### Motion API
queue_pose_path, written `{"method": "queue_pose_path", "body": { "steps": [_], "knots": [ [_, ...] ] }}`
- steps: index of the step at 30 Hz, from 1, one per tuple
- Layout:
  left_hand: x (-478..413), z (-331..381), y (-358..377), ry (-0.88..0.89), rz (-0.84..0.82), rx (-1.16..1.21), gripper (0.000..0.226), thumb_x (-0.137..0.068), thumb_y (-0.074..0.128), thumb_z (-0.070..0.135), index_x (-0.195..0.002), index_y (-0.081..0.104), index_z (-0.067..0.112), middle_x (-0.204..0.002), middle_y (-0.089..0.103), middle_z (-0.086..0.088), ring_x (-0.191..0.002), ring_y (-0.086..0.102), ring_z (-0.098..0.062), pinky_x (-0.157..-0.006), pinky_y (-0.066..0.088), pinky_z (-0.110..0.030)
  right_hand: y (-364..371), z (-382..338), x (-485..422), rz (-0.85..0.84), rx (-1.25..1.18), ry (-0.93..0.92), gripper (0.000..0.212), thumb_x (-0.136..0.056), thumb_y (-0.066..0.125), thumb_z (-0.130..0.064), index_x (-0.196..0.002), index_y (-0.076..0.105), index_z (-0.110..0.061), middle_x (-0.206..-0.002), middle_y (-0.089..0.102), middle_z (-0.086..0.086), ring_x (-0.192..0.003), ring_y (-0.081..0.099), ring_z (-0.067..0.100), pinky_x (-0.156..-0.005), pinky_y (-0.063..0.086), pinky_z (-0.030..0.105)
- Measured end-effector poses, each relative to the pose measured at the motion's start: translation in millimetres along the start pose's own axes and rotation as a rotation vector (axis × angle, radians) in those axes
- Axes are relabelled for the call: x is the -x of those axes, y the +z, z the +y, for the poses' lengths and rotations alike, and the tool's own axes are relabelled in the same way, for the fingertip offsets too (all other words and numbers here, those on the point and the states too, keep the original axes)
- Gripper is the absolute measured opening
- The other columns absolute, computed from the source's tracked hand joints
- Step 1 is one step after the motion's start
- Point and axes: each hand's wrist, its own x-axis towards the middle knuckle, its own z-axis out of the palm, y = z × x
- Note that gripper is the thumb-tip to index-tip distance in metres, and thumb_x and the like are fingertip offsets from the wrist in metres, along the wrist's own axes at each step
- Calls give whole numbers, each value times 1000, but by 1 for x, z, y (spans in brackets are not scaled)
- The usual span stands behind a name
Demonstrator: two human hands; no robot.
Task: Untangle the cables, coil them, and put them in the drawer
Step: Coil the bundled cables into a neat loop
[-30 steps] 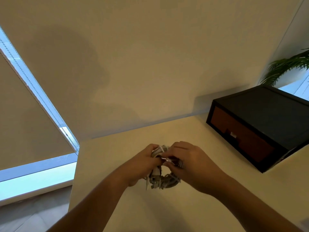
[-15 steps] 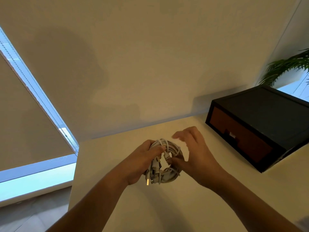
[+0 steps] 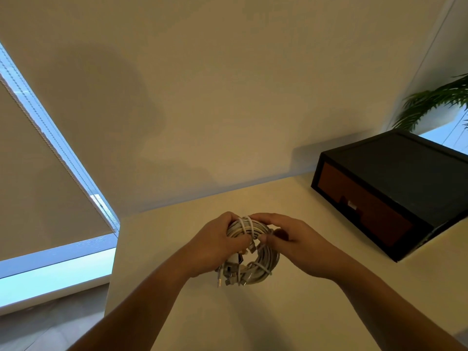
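While both hands work above the middle of the table (image 3: 157, 249), the cable coil (image 3: 264, 262) hangs between them, off the surface as far as I can tell. The left hand (image 3: 215, 245) grips the ring's left side, fingers curled tight round the bundle. The right hand (image 3: 296, 243) holds its upper right, fingers curled over the top where a white strand wraps across. Plug ends dangle below. Now the line that matters: the drawer (image 3: 364, 206) sits in a black case (image 3: 415, 173) at the table's far right corner, up and right of the coil, so the right hand is nearer. The one obstacle I see is its brown front, which looks closed. A plant (image 3: 435, 102) pokes in behind.
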Motion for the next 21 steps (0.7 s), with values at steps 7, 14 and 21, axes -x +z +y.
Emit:
{"method": "queue_pose_path", "body": {
  "steps": [7,14,21],
  "knots": [
    [0,-3,-2,-26,-11,84,26,-87,67,34,-106,56,19,-92,72,-3,-80,71,-16,-66,58,-36,-4,5,4,-36,38,-22,47,-93,59,-16,-132,45,-38,-129,51,-14,-111,56,5,-92,53,29],
    [-4,-5,2,-86,93,235,27,-87,66,34,-105,56,16,-95,73,-5,-85,71,-20,-80,57,-42,11,-1,8,190,372,-148,22,-89,60,-16,-104,51,-29,-125,36,-15,-90,59,10,-73,57,26],
    [-5,-6,2,-102,189,285,31,-83,73,29,-107,57,17,-99,71,-1,-88,70,-15,-85,57,-41,14,-9,6,91,678,-157,32,-91,58,-20,-121,50,-26,-134,24,-4,-85,57,14,-69,55,21]
  ]
}}
